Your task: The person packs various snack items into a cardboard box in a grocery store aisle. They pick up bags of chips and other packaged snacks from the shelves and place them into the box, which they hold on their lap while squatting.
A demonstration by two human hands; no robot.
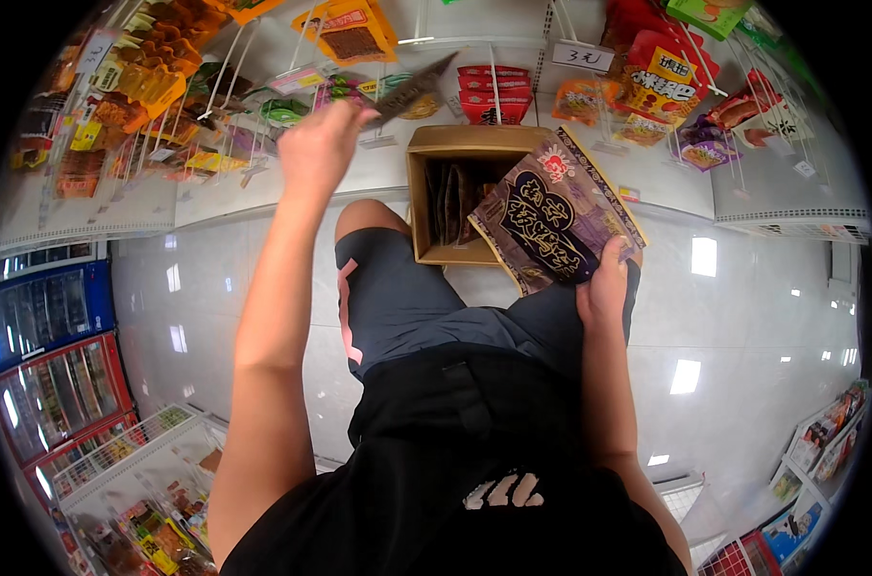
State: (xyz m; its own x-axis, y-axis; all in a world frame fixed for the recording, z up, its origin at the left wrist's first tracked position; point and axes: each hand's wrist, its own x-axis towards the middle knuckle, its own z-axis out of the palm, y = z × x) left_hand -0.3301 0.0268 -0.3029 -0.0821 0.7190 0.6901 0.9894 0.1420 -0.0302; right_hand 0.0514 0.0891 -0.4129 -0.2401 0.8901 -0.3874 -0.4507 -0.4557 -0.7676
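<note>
My left hand (317,147) is raised at the shelf front, pinching one end of a dark flat packet (418,90) that is tilted nearly edge-on and slightly blurred. In my right hand (605,281), a large purple-brown food pouch (551,212) with gold edging and printed writing is held by its lower right side, its face turned up. Between my knees stands an open cardboard box (418,216) with several dark pouches (447,201) upright inside. The pouch in my right hand overlaps the box's right side and hides part of its inside.
Wire hooks above the box carry snack packets, among them red packets (495,93), an orange packet (353,32) and yellow packets (144,79). A handwritten price card (582,55) hangs nearby. Glass-door coolers (61,389) stand left, and another rack (155,518) is at lower left.
</note>
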